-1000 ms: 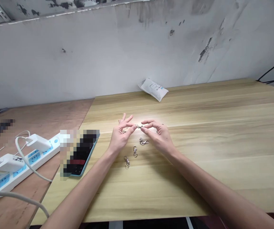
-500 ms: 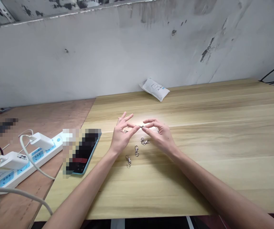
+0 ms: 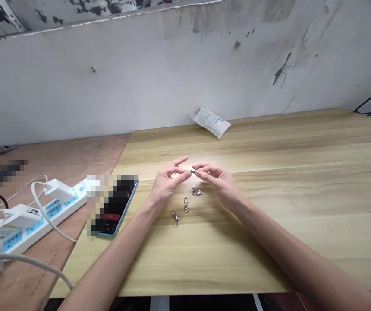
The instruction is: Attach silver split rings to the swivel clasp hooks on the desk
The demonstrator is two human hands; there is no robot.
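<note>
I'm watching through the one head-worn camera, which looks forward and down from just behind the forearms, close over the left hand (image 3: 168, 183) and right hand (image 3: 221, 181), toward the bench (image 3: 269, 242) and wall (image 3: 172, 73) beyond.

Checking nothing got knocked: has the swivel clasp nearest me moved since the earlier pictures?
No, the swivel clasp holds its place relative to the neighbouring clasp and the white packet.

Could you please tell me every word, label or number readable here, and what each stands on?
Nothing can be read word for word.
White pouch: small print and a blue mark, too small to read.
White charger on the power strip: dark print, too blurred.
Phone screen: pixelated, unreadable.
</note>
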